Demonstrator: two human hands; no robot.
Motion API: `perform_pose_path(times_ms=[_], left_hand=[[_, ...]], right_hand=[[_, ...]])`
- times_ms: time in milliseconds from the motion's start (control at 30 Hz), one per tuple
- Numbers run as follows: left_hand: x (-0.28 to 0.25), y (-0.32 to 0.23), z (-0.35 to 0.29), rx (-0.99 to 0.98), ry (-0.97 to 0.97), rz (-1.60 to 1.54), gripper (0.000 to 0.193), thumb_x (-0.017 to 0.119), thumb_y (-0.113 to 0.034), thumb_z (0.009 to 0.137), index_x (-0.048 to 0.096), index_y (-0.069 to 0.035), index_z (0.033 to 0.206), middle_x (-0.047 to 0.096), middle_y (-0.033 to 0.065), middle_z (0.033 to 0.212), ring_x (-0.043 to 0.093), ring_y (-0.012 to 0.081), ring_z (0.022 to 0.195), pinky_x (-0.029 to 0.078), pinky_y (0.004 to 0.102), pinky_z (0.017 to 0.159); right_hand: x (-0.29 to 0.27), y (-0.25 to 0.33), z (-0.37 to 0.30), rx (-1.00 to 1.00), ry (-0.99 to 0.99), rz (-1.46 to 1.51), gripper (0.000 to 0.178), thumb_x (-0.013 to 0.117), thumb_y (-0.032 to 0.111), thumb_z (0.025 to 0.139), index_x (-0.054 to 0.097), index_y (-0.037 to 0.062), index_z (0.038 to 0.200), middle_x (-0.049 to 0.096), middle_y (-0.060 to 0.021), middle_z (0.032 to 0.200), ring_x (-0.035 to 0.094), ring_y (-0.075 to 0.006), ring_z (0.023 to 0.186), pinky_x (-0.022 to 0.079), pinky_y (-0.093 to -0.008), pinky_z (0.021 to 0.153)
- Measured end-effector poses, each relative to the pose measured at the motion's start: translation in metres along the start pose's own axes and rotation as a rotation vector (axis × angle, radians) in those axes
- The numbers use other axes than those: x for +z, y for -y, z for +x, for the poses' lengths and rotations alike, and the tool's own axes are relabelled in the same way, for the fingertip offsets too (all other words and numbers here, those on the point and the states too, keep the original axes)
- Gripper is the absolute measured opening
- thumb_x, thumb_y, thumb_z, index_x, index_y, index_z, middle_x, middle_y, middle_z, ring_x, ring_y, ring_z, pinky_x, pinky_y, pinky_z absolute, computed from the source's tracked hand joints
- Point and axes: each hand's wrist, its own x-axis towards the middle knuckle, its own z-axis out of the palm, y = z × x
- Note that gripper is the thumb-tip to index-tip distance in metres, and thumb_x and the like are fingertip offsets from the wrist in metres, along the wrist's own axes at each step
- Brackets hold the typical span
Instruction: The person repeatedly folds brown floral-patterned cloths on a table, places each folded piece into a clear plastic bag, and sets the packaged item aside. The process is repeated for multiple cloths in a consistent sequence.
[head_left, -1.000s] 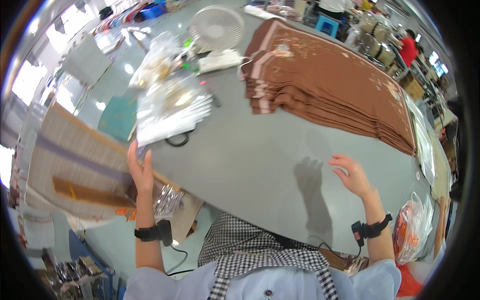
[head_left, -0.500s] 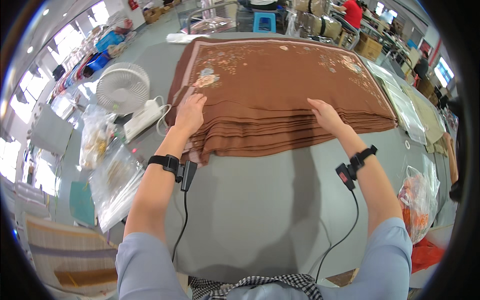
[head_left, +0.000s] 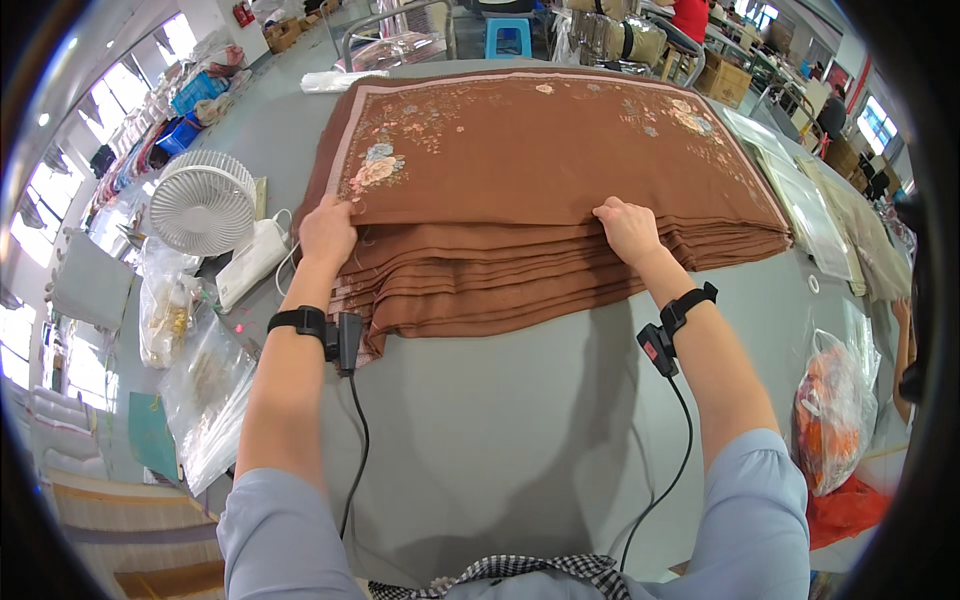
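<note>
A thick stack of brown cloths (head_left: 480,285) lies on the grey table, its layered folds facing me. The top brown cloth (head_left: 500,140) has a pale pink border and printed flowers in its far right and left parts. My left hand (head_left: 328,232) is closed on the near edge of this top cloth at its left end. Farther right along the same edge, my right hand (head_left: 628,230) pinches the cloth between thumb and fingers. Between the hands the edge runs nearly straight, slightly raised over the folds below. Both wrists carry black straps with small cabled devices.
Left of the stack stand a white fan (head_left: 203,205) and a white power strip (head_left: 252,262), with clear plastic bags (head_left: 205,400) nearer me. Flat clear packages (head_left: 800,210) lie along the right side. A bag with orange contents (head_left: 832,415) sits at the right edge.
Both hands have closed on the top cloth's near edge; before, their fingers were looser over it. The edge is now pulled straighter. The whole view has shifted slightly.
</note>
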Motion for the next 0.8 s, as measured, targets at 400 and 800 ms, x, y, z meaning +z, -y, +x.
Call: perform_pose_path(times_ms=[400, 800], left_hand=[[-0.132, 0.006, -0.115, -0.402, -0.087, -1.028, 0.009, 0.057, -0.006, 0.092, 0.062, 0.002, 0.091, 0.063, 0.0070, 0.085, 0.066, 0.0132, 0.064, 0.051, 0.0238, 0.059], [-0.210, -0.011, -0.342, -0.728, -0.321, -1.114, 0.014, 0.044, -0.002, 0.094, 0.053, 0.000, 0.105, 0.060, 0.0113, 0.085, 0.061, 0.0186, 0.073, 0.050, 0.0273, 0.068]], right_hand=[[-0.060, -0.029, -0.073, 0.075, -0.505, 0.471, 0.015, 0.053, 0.004, 0.091, 0.055, 0.0044, 0.106, 0.061, -0.0138, 0.097, 0.060, -0.0322, 0.091, 0.049, -0.0395, 0.079], [-0.238, 0.105, -0.111, -0.467, -0.330, 0.530, 0.035, 0.053, 0.001, 0.081, 0.063, 0.0114, 0.113, 0.068, -0.0151, 0.098, 0.063, -0.0358, 0.089, 0.051, -0.0445, 0.077]])
